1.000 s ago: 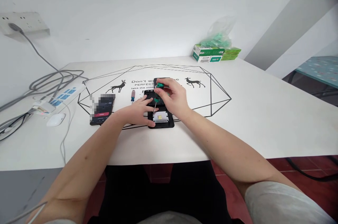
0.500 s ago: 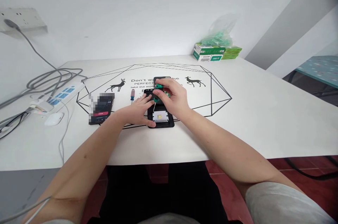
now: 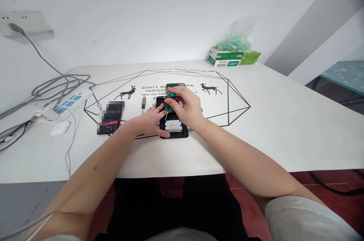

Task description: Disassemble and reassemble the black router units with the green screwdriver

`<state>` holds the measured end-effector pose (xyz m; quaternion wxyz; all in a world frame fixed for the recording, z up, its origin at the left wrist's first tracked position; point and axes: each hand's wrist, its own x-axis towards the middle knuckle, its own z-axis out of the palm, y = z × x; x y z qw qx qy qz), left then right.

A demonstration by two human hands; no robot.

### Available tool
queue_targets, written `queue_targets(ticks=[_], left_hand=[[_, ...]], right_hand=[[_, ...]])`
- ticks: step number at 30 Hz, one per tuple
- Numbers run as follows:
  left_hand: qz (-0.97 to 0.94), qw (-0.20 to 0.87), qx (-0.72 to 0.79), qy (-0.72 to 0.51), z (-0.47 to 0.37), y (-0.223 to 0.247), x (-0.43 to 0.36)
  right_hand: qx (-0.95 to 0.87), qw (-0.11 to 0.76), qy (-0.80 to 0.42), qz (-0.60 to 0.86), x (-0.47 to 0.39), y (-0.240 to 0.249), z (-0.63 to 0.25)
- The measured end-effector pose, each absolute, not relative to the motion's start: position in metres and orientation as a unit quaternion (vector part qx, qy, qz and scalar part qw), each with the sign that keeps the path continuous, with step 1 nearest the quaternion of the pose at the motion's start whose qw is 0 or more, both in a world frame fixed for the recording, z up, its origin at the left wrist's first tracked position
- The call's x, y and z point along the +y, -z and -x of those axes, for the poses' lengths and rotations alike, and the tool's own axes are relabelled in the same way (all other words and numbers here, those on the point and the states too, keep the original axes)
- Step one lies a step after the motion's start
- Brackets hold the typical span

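Observation:
On the white table lies a black casing [image 3: 185,134] with a silver plate [image 3: 176,126] in its lower part. My right hand [image 3: 187,106] is closed on a green and black screwdriver [image 3: 168,108], held upright and slightly tilted, its tip at the upper left corner of the silver plate. Fingers spread, my left hand [image 3: 150,120] rests on the left side of the casing, the thumb at its lower left. Behind the casing is another black part [image 3: 174,86], partly covered by my right hand.
A second screwdriver [image 3: 143,102] and a phone [image 3: 112,118] lie left of my hands. Farther left are a power strip [image 3: 71,101], a white earbud case [image 3: 60,128] and coiled cables [image 3: 54,83]. Green boxes [image 3: 226,57] stand at the back right.
The screwdriver handle stands slightly differently in my right hand's fingers. My left hand has kept its place on the casing, and the whole view has shifted very slightly.

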<state>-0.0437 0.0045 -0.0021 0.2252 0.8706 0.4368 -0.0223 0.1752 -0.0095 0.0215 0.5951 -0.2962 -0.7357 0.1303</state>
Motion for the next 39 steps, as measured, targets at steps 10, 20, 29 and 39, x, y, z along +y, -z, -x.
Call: queue_targets(ticks=[10, 20, 29, 39], left_hand=[[-0.87, 0.231, 0.43, 0.071, 0.041, -0.002, 0.002], [-0.88, 0.218, 0.421, 0.041, 0.044, 0.011, 0.009], [-0.881, 0.216, 0.418, 0.052, 0.043, 0.007, 0.007], [-0.866, 0.223, 0.435, 0.104, 0.033, -0.015, -0.001]], right_hand=[[-0.725, 0.597, -0.137, 0.315, -0.011, -0.026, -0.177], [-0.737, 0.591, -0.127, 0.302, -0.011, -0.024, -0.176], [-0.734, 0.59, -0.122, 0.313, -0.004, -0.02, -0.174], [-0.774, 0.523, -0.287, 0.209, -0.009, -0.026, -0.176]])
